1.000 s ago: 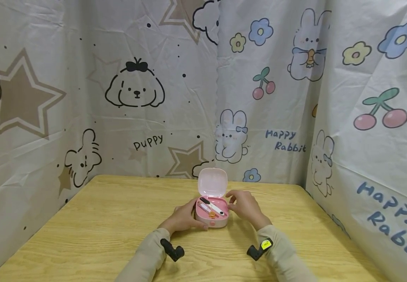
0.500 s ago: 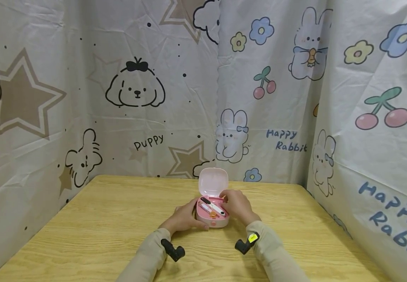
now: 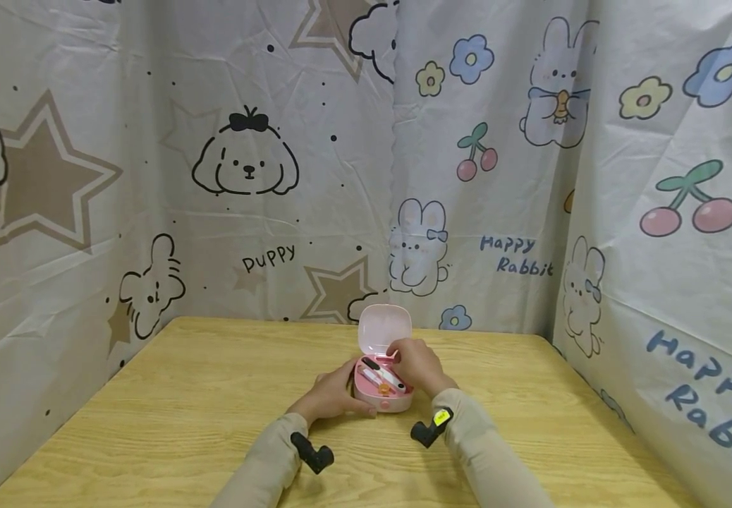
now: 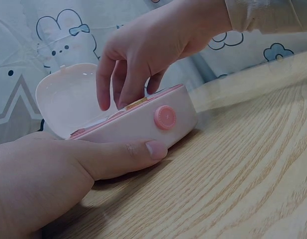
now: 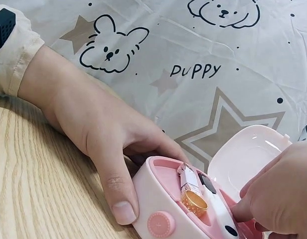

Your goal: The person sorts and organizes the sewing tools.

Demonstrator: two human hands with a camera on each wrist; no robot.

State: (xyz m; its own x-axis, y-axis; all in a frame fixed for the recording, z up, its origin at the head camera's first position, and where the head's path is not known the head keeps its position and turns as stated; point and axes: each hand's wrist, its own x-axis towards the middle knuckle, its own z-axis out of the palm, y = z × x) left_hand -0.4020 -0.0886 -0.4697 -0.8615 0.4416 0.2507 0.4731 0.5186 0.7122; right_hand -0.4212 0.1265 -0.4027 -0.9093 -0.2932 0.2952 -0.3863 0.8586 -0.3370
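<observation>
On the table stands a small pink-and-white box (image 3: pixel 366 402) with its lid (image 3: pixel 383 326) raised. My left hand (image 3: pixel 328 395) grips the box's left side, thumb along the front near the round pink button (image 5: pixel 161 224). My right hand (image 3: pixel 418 365) reaches down into the box from the right, fingers bent. In the right wrist view its fingertips are at the edge of a white stick (image 3: pixel 391 379) with a dark end; whether they pinch anything is hidden. Beside the stick lie a small clear-and-white case (image 5: pixel 189 178) and a dimpled gold ring thimble (image 5: pixel 194 202).
The light wooden table (image 3: pixel 226 395) surrounds the box. White curtains (image 3: pixel 315 212) with cartoon prints hang along the back and both sides. A small black camera is strapped to each wrist.
My right hand has moved left from the box's right rim, and its fingers now reach inside over the contents. The left hand keeps its grip; the box stays in place.
</observation>
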